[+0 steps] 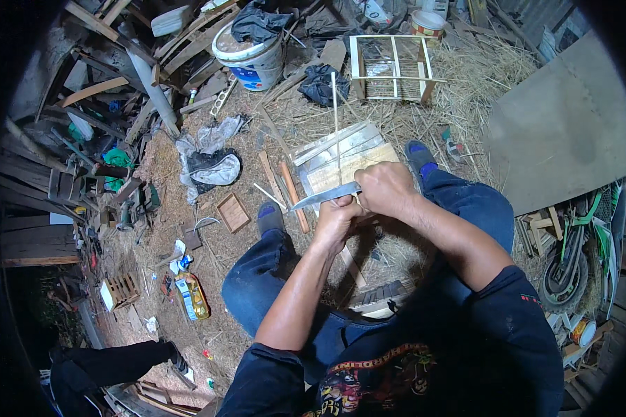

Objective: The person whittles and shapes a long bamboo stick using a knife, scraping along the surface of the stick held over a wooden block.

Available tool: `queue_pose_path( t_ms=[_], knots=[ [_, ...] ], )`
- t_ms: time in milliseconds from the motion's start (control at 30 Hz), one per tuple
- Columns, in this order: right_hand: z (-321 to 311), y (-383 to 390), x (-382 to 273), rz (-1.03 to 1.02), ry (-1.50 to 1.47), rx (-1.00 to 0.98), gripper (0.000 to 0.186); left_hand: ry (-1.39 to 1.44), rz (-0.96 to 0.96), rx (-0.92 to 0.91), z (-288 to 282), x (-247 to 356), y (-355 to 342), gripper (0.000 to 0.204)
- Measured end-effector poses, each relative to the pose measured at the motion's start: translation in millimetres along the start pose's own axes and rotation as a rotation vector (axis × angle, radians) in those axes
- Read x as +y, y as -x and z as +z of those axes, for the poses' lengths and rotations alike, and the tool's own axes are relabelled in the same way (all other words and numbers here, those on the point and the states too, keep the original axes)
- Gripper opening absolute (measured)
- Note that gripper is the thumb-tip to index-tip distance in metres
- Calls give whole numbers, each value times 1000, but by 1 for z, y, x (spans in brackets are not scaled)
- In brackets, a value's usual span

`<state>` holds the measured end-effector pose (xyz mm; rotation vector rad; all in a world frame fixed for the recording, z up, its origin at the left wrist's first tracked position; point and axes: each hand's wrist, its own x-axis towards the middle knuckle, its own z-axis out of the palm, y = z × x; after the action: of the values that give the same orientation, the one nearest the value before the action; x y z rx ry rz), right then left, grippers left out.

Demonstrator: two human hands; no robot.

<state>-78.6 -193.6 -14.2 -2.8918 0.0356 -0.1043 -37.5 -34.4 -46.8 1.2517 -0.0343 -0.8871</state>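
My right hand point(386, 186) is closed round the handle of a knife point(323, 196), its blade pointing left and lying across a thin pale stick point(336, 118). Just below the blade, my left hand point(337, 222) grips that stick, close against my right hand. Behind them is a board of pale and weathered planks point(313, 156) on the ground. A reddish wooden rod point(295, 201) lies to its left. Where exactly the blade meets the stick is too small to tell.
Around me are a white bucket point(247, 73), slatted wooden cage point(393, 66), small wooden box point(231, 212), oil bottle point(191, 299), scrap wood point(90, 97), large grey sheet point(563, 118) and green two-wheeler point(570, 271). Another person's dark-clothed leg point(118, 365) is at the lower left.
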Motion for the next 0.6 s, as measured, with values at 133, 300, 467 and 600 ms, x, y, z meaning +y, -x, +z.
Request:
queue_pose_path(
  t_ms=[133, 300, 467, 600],
  knots=[
    [-3, 2, 1, 1, 23, -7, 15, -70, -30, 15, 10, 7, -1, 36],
    [14, 1, 7, 25, 72, -81, 14, -199, -24, 81, 26, 7, 3, 32],
    [28, -3, 19, 85, 129, -191, 17, -53, -81, 62, 26, -19, -11, 28],
    [22, -4, 27, 152, 124, -233, 19, 8, -148, 74, 37, -20, -16, 32]
  ],
)
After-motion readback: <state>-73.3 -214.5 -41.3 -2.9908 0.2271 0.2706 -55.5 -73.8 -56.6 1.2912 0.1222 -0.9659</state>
